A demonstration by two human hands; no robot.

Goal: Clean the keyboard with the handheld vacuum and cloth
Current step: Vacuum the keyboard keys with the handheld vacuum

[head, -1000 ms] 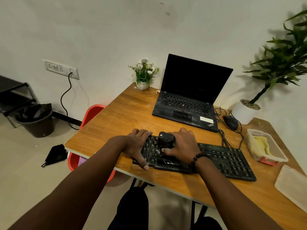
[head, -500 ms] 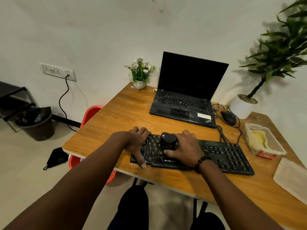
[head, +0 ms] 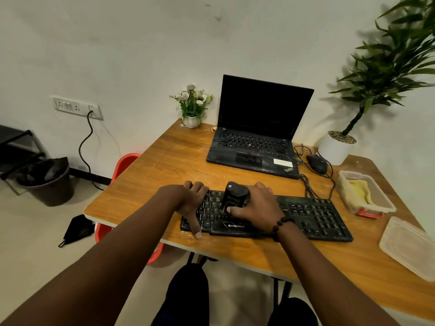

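Right hand [head: 255,208] gripping small black handheld vacuum [head: 236,195] upright on black wired keyboard [head: 313,215]; left hand [head: 191,200] resting on keyboard's left end, thumb touching wooden table [head: 164,165].

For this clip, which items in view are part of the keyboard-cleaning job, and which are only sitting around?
In use:
- keyboard, steadied by the left hand
- handheld vacuum, gripped by the right hand
- yellow cloth, waiting in the open plastic container

Lying about:
- laptop
- mouse
- flower pot
- potted plant
- container lid
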